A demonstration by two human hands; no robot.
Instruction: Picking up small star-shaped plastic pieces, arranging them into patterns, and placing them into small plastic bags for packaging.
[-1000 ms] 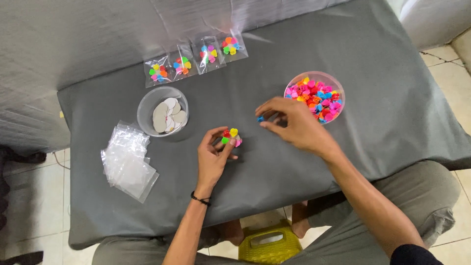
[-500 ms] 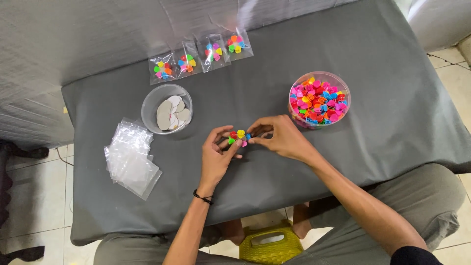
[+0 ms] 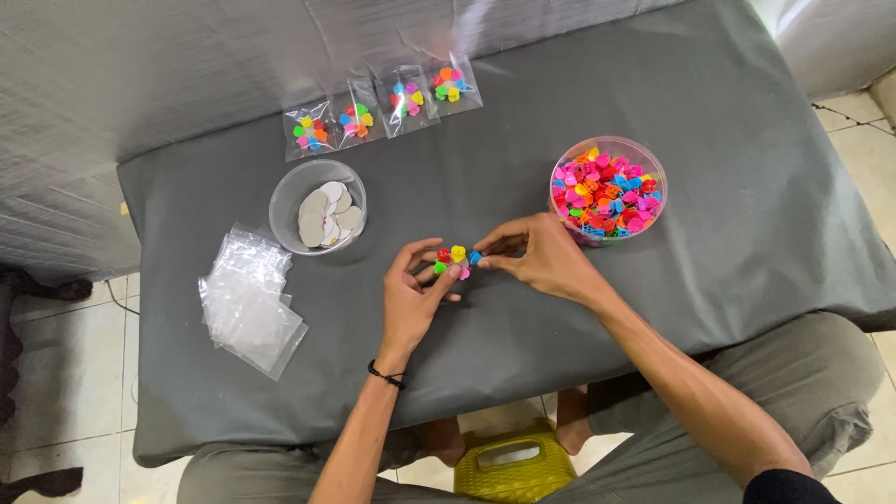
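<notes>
Over the middle of the grey-clothed table (image 3: 728,252), my left hand (image 3: 413,297) holds a small cluster of coloured clips (image 3: 452,259) in red, yellow, green and pink. My right hand (image 3: 543,259) pinches a blue clip (image 3: 475,257) against the cluster's right side. The two hands meet there, fingertips touching the clips. A clear round tub of many coloured clips (image 3: 609,189) stands just beyond my right hand.
A clear round tub with pale oval cards (image 3: 317,205) stands at the left. A pile of empty clear bags (image 3: 248,301) lies near the left edge. Several filled clear bags of clips (image 3: 381,105) line the far edge. A yellow stool (image 3: 513,465) sits below the table.
My right hand came from beside the clip tub to my left hand, bringing a blue clip up to the cluster. The camera view shifted slightly.
</notes>
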